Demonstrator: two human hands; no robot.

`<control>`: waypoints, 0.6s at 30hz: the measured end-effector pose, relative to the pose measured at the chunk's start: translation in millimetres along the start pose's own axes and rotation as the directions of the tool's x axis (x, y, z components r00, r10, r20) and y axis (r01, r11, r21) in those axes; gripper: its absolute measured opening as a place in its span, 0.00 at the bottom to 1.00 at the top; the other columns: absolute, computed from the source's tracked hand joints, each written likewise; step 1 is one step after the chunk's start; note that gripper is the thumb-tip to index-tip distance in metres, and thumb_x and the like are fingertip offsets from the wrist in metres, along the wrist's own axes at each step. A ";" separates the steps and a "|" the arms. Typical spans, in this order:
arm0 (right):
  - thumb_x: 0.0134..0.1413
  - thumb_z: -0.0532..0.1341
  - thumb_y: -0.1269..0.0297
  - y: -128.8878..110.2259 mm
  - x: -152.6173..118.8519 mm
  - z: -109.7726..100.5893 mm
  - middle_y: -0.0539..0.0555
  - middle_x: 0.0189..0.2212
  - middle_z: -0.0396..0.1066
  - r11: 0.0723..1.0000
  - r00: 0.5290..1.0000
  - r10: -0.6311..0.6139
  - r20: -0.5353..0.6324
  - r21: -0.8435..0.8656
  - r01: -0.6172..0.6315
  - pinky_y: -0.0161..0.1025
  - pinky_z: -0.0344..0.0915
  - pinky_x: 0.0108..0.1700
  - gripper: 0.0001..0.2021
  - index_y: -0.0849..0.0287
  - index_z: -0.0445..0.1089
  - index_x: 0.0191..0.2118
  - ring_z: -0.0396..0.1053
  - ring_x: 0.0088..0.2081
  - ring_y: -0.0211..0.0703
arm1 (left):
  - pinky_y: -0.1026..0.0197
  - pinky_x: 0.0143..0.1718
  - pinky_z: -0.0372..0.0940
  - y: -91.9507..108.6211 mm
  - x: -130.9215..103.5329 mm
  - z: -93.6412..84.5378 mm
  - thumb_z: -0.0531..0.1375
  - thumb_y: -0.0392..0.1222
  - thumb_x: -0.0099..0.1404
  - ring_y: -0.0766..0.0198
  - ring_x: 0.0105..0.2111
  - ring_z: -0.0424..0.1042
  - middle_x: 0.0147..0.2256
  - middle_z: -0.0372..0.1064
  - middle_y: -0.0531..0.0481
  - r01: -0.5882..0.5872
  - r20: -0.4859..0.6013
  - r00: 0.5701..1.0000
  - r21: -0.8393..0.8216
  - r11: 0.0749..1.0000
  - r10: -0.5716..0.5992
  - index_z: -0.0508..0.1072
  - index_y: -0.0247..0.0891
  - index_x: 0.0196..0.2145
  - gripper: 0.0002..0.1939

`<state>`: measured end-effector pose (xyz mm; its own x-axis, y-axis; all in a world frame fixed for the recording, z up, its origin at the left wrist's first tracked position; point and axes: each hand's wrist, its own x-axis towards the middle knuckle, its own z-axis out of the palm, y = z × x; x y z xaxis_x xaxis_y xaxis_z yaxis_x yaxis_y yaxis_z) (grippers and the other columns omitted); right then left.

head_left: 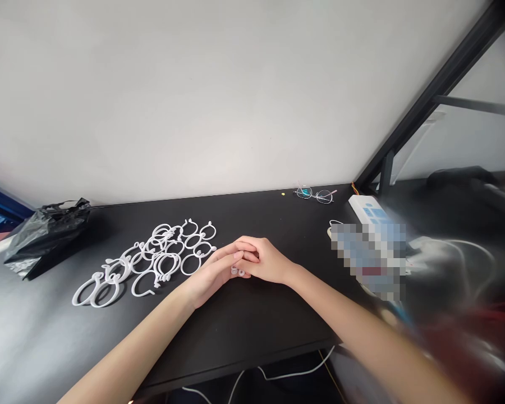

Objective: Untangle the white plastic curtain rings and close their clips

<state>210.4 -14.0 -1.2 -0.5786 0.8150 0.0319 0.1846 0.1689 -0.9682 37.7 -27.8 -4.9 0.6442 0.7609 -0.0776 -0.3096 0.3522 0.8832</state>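
Forearms: both bare, nearest the camera, reaching in from the lower left and lower right and meeting over the table [244, 331].
Left hand [214, 276]: turned partly palm up, thumb laid toward the right hand [271, 261], fingers meeting and overlapping that hand's fingers.
Right hand: back upward, fingers bent in against the left hand.
State of the hands: touching each other, with two small white ends [238, 271] showing just beneath the joined fingers; the rest is hidden, so which hand grasps them, or how firmly, I cannot tell.
White rings [167, 266]: a loose, overlapping spread on the table to the left of the hands, some with a gap or with small knobbed ends; the closest ones lie just beside the left hand.
Glasses [315, 195]: on the table near the wall [219, 101], beyond the hands and to the right, lenses toward the camera, with a small yellow speck [283, 194] to their left.
Bag [50, 233]: black, crumpled plastic, at the far left of the table.
Power strip [364, 209]: white and blue, on the right, partly covered by a pixelated patch.
Cables: white ones [294, 375] hang below the table's front edge; others, blurred, lie at the right.
Frame [429, 95]: black bars slanting up at the right.
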 end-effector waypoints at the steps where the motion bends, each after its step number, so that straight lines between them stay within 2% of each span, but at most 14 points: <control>1: 0.55 0.60 0.65 -0.2 -0.3 -0.1 0.47 0.24 0.70 1.000 1.000 0.000 0.001 -0.004 0.000 0.36 0.69 0.33 0.05 0.57 0.66 0.38 0.72 0.28 0.40 | 0.59 0.44 0.62 0.2 0.1 0.1 0.57 0.47 0.68 0.61 0.40 0.67 0.43 0.71 0.44 0.001 -0.001 1.000 0.001 1.000 -0.001 0.74 0.39 0.47 0.14; 10: 0.55 0.59 0.66 -0.9 -1.2 -0.9 0.47 0.25 0.71 0.995 1.000 -0.021 0.008 -0.099 0.021 0.35 0.68 0.33 0.04 0.57 0.65 0.37 0.73 0.28 0.40 | 0.60 0.42 0.61 0.6 0.5 0.8 0.56 0.44 0.69 0.64 0.37 0.65 0.41 0.70 0.45 0.011 -0.007 1.000 0.017 1.000 -0.011 0.75 0.38 0.44 0.12; 18: 0.56 0.59 0.64 -0.1 -1.3 -1.9 0.48 0.26 0.72 0.994 1.000 -0.015 0.018 -0.112 0.017 0.36 0.69 0.33 0.04 0.57 0.64 0.37 0.74 0.29 0.40 | 0.60 0.41 0.61 -0.1 0.9 0.9 0.57 0.46 0.68 0.63 0.36 0.64 0.39 0.70 0.46 0.017 -0.027 1.000 0.025 1.000 -0.017 0.76 0.39 0.43 0.12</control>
<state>212.7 -14.0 -0.7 -0.5957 0.8021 0.0417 0.2626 0.2436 -0.9336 38.9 -27.6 -4.6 0.6304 0.7691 -0.1048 -0.2804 0.3515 0.8932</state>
